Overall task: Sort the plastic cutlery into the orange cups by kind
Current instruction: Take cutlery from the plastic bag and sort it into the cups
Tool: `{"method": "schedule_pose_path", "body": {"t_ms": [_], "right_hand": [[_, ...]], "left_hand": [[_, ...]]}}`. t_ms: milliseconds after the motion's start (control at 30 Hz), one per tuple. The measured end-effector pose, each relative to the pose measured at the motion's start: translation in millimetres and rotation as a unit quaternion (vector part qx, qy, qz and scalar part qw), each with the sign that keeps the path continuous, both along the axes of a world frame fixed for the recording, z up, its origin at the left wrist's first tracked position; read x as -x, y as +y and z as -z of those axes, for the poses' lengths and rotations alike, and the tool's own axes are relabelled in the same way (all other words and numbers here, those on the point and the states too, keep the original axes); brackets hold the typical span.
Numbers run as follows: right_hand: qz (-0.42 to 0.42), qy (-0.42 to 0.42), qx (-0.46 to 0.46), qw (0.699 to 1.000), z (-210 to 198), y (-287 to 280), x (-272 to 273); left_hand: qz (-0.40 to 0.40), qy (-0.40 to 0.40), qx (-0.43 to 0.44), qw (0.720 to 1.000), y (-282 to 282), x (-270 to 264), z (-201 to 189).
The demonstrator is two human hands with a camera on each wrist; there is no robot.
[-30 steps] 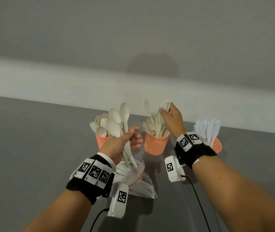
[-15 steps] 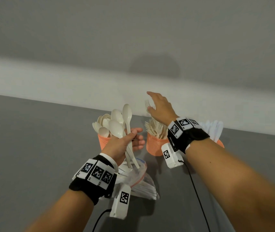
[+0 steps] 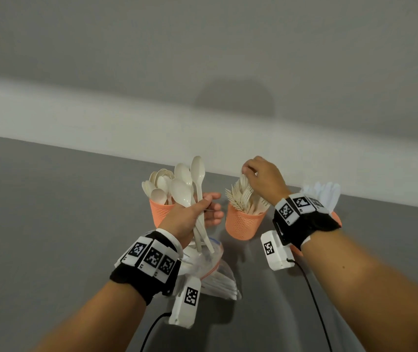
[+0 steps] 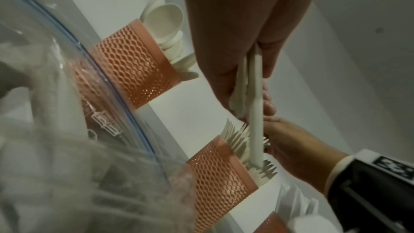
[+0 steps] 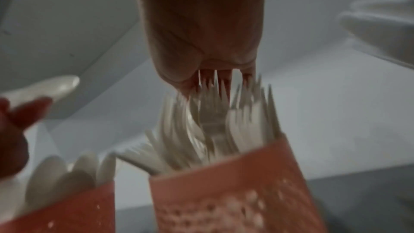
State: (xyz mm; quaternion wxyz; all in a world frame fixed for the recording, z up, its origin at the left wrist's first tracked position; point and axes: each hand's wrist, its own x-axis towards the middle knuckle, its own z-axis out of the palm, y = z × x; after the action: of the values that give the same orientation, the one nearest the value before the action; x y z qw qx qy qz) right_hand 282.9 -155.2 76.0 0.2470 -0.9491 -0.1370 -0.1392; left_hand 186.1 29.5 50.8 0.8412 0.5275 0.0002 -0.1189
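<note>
A: Above the middle cup [image 3: 243,223], what has the right hand [image 3: 264,179] got?
B: Fingertips bent down onto the fork [image 3: 244,182] tines standing in it; whether it pinches one, I cannot tell.
A: And the left hand [image 3: 190,219]?
B: Fist round three spoons [image 3: 189,185], bowls up, beside the spoon cup [image 3: 161,215].

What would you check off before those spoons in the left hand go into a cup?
1. Left hand has a firm grip on the spoons: ok.
2. Held items are all spoons: ok for the bowls showing.
3. Spoon cup upright: ok.
4. Room left in the spoon cup: cannot tell, already crowded.
5. Right hand clear of the spoon cup: ok, it is over the fork cup.
6. Right hand's grip empty: cannot tell, fingers curl at the fork tips.
</note>
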Motion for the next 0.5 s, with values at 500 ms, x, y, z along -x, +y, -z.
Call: {"method": "schedule_pose_path", "body": {"t_ms": [500], "right_hand": [[-0.015,0.092,0.145,0.985,9.9,13.5,45.0]], "left_hand": [[0.046,0.001,0.011,0.999,6.1,4.5,-7.4]]}}
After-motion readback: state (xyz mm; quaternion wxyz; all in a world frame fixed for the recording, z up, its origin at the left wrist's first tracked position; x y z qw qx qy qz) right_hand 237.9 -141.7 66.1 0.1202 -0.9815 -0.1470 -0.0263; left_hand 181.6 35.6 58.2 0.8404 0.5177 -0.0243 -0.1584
